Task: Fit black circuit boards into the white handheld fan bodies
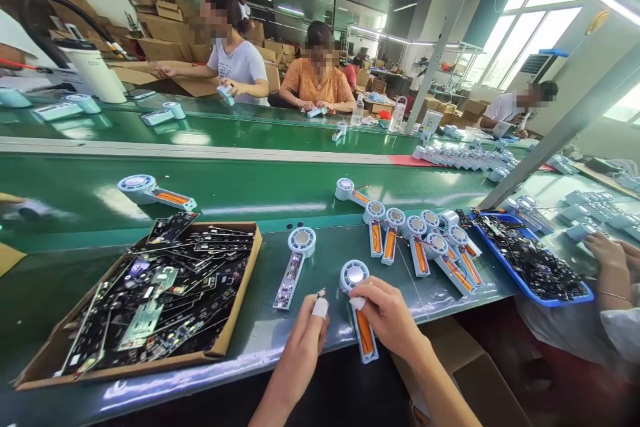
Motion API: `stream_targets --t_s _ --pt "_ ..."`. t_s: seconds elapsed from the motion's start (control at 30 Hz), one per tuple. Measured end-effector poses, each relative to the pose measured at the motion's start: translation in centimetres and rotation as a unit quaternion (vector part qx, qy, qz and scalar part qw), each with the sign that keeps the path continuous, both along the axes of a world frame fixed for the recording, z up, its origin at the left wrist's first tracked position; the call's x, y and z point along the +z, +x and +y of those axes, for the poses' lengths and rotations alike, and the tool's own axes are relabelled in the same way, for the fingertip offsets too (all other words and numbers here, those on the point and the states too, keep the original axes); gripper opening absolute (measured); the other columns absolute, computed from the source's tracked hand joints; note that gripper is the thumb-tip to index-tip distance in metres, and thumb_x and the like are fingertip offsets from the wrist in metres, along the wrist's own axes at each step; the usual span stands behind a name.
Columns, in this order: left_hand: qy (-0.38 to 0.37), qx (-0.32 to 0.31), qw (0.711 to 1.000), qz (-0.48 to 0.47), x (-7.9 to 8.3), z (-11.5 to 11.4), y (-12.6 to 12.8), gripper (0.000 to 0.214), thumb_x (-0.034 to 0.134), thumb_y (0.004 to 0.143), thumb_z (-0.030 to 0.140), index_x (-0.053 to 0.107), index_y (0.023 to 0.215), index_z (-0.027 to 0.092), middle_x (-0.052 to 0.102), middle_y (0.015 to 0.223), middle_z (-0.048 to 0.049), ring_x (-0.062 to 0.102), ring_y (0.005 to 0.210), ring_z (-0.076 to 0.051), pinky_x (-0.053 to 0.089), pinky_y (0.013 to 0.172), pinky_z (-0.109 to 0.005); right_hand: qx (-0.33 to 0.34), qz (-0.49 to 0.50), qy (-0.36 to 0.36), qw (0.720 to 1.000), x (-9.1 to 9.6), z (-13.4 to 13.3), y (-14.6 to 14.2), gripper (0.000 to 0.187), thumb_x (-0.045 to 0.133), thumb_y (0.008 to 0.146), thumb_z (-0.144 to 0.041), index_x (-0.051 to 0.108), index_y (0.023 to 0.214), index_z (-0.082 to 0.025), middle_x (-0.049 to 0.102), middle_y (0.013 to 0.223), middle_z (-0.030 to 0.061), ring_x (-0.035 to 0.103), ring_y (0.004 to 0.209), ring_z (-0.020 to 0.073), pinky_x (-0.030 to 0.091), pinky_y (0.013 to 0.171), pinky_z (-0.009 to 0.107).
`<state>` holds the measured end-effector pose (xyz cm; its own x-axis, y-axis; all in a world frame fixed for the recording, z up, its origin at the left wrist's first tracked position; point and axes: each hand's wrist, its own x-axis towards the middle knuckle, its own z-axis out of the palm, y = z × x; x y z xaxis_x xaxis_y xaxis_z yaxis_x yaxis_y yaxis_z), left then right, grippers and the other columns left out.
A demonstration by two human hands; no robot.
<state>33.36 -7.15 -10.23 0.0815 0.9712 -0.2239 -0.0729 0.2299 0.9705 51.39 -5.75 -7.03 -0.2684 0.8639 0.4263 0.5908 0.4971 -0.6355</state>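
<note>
My right hand point(387, 313) rests closed on a light-blue fan half point(361, 310) with a round white head and an orange battery in its handle. My left hand point(306, 340), with a white-taped fingertip, pinches a small connector on thin wires just left of that fan. Another fan half point(295, 265), fitted with a dark circuit board, lies a little to the left. Farther left, a cardboard box point(240, 293) holds many black circuit boards.
A row of fan halves with orange batteries point(420, 240) lies to the right, beside a blue tray point(525, 290) of boards where a co-worker's hands point(607, 260) work. A green conveyor point(250, 187) carries single fans. Several people sit across it.
</note>
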Motion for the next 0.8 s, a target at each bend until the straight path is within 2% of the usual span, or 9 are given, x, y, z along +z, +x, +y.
stream_targets --t_s 0.1,0.27,0.33,0.4,0.47,0.53,0.67,0.8 --pt "-0.024 -0.003 1.0 0.01 -0.7 -0.6 -0.3 0.047 0.048 0.089 0.065 0.062 0.109 0.025 0.058 0.073 0.0025 0.056 0.063 -0.015 0.048 0.058 -0.024 -0.004 0.037 -0.014 0.999 -0.7 -0.6 0.1 0.022 0.052 0.099 -0.019 0.073 0.105 -0.023 0.071 0.096 0.0054 0.068 0.089 0.0176 0.055 0.08 0.028" --pt "-0.029 0.007 0.998 0.05 -1.0 -0.7 -0.5 0.049 0.058 0.084 0.06 0.065 0.111 0.02 0.066 0.081 -0.0027 0.063 0.073 -0.019 0.051 0.064 -0.026 0.025 0.026 -0.01 0.999 -1.2 -1.1 0.0 0.032 0.047 0.099 -0.013 0.07 0.119 -0.023 0.069 0.103 0.0079 0.067 0.096 0.0184 0.055 0.083 0.028" --pt "0.001 0.003 0.998 0.066 -0.4 -0.1 -0.2 0.049 0.058 0.084 0.059 0.067 0.11 0.018 0.068 0.081 -0.0042 0.064 0.075 -0.021 0.052 0.065 -0.028 0.009 0.026 -0.015 1.0 -1.2 -1.1 -0.2 0.033 0.048 0.098 -0.013 0.069 0.12 -0.023 0.071 0.099 0.0067 0.068 0.092 0.0182 0.055 0.081 0.028" --pt "0.052 -0.031 0.995 0.081 0.3 0.7 0.1 0.042 0.058 0.085 0.055 0.069 0.104 0.018 0.07 0.085 -0.0051 0.065 0.079 -0.022 0.053 0.07 -0.03 -0.012 0.034 -0.028 0.999 -1.1 -1.0 -0.5 0.031 0.051 0.097 -0.012 0.068 0.12 -0.023 0.072 0.095 0.005 0.068 0.087 0.0177 0.054 0.078 0.028" --pt "0.097 -0.07 0.988 0.094 1.2 1.3 0.4 0.034 0.059 0.087 0.051 0.07 0.095 0.019 0.071 0.086 -0.0043 0.065 0.081 -0.022 0.052 0.075 -0.03 -0.027 0.047 -0.036 0.998 -1.1 -1.0 -0.7 0.028 0.054 0.094 -0.011 0.067 0.115 -0.023 0.073 0.093 0.0032 0.068 0.081 0.0165 0.054 0.075 0.026" --pt "0.118 -0.082 0.984 0.101 1.8 1.8 0.6 0.03 0.059 0.087 0.048 0.069 0.087 0.02 0.07 0.083 -0.0028 0.064 0.079 -0.021 0.051 0.075 -0.029 -0.034 0.051 -0.037 0.997 -1.1 -1.1 -0.8 0.025 0.056 0.091 -0.009 0.066 0.109 -0.023 0.073 0.091 0.0021 0.066 0.076 0.0153 0.053 0.071 0.025" --pt "0.092 -0.054 0.991 0.081 2.2 1.8 0.9 0.032 0.062 0.084 0.049 0.07 0.082 0.018 0.064 0.071 -0.0002 0.057 0.067 -0.017 0.047 0.066 -0.026 -0.043 0.0 0.013 0.999 -1.4 -1.2 -1.0 0.026 0.054 0.091 -0.007 0.065 0.11 -0.021 0.072 0.093 0.0043 0.066 0.08 0.0179 0.053 0.072 0.027" --pt "0.003 -0.026 0.999 0.021 1.3 1.5 1.1 0.043 0.066 0.077 0.054 0.071 0.093 0.015 0.042 0.052 0.0083 0.036 0.046 -0.01 0.032 0.046 -0.021 -0.045 -0.058 0.079 0.994 -1.7 -1.1 -1.3 0.023 0.05 0.096 -0.008 0.067 0.105 -0.021 0.069 0.093 0.0066 0.065 0.084 0.0196 0.053 0.073 0.029"
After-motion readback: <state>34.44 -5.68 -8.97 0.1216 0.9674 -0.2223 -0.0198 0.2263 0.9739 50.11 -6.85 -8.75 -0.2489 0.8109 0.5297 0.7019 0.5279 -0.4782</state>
